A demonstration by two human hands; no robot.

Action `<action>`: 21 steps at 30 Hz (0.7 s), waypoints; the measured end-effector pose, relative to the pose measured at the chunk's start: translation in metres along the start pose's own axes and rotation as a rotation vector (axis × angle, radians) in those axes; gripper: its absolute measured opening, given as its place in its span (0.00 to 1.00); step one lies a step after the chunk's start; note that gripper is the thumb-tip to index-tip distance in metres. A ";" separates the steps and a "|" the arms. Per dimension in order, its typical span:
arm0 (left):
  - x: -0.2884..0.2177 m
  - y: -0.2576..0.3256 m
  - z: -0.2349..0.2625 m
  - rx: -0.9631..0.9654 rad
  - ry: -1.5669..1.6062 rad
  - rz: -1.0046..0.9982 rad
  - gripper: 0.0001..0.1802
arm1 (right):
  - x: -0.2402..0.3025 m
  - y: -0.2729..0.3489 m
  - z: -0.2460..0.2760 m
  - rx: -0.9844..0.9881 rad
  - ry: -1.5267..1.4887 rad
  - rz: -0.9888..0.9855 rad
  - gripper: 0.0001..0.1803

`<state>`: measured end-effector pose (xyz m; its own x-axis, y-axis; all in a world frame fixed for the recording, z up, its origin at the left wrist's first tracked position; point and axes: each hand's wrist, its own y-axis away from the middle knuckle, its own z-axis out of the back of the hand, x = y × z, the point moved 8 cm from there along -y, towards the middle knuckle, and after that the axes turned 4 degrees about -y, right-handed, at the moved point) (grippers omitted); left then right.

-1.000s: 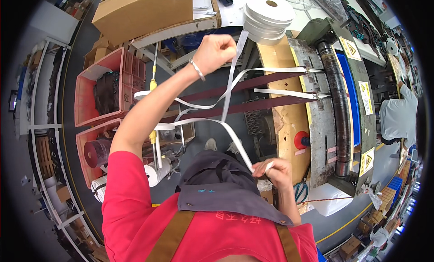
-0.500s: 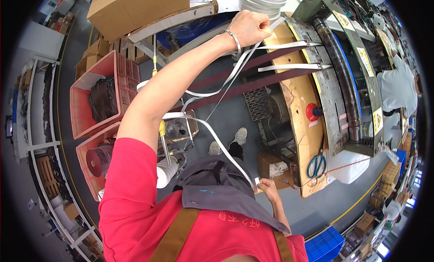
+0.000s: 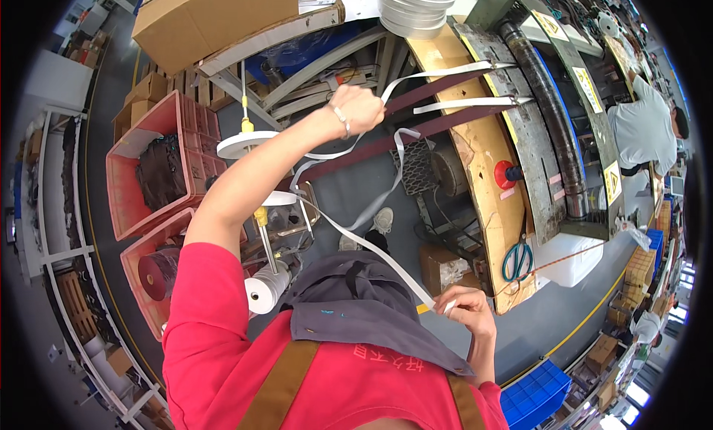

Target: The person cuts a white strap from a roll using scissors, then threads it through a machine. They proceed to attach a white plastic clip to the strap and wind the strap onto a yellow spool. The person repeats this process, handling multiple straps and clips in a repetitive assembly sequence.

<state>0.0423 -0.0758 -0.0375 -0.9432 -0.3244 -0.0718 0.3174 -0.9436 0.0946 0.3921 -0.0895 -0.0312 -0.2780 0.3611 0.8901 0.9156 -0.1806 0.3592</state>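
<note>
1. The flat white woven tape (image 3: 371,244) runs diagonally, from upper centre of the frame down to lower right.
2. The left hand (image 3: 360,111) is fisted around its upper stretch.
3. The right hand (image 3: 464,305) pinches the lower end, hands well apart.
4. It's thin, limp, looping mid-span.

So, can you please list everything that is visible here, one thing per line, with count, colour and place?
flat white woven tape: several strands, white, running between the two hands and onto the machine bed
stack of white tape rolls: one stack, white, top centre
tan wooden machine bed: one, tan, centre right
red plastic crates: two, red, left side
brown cardboard box: one, brown, top left
green-handled scissors: one pair, green, lower machine bed
round red button: one, red, on bed
blue plastic bin: one, blue, bottom right
co-worker in grey shirt: one, far right
left hand: raised, gripping tape
right hand: low, pinching tape end
</note>
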 end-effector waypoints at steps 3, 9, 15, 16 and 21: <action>0.003 0.022 0.018 -0.098 0.260 0.022 0.10 | 0.062 -0.032 -0.022 0.065 0.194 0.245 0.06; -0.110 0.081 0.030 0.349 1.310 -0.410 0.26 | 0.110 -0.098 -0.018 -0.311 0.411 0.447 0.05; -0.111 0.085 -0.036 0.214 1.842 0.151 0.12 | 0.069 -0.158 0.014 -0.261 0.075 0.321 0.04; -0.104 0.086 -0.044 0.212 1.880 0.220 0.11 | 0.060 -0.168 0.015 -0.218 0.007 0.226 0.07; -0.015 0.112 -0.025 -0.068 1.729 0.461 0.09 | 0.044 -0.235 0.052 -0.308 -0.401 0.047 0.34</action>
<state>0.0949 -0.1783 -0.0507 0.3633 -0.1885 -0.9124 0.5441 -0.7520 0.3720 0.1802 0.0164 -0.0912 -0.0496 0.6580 0.7514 0.7798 -0.4445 0.4407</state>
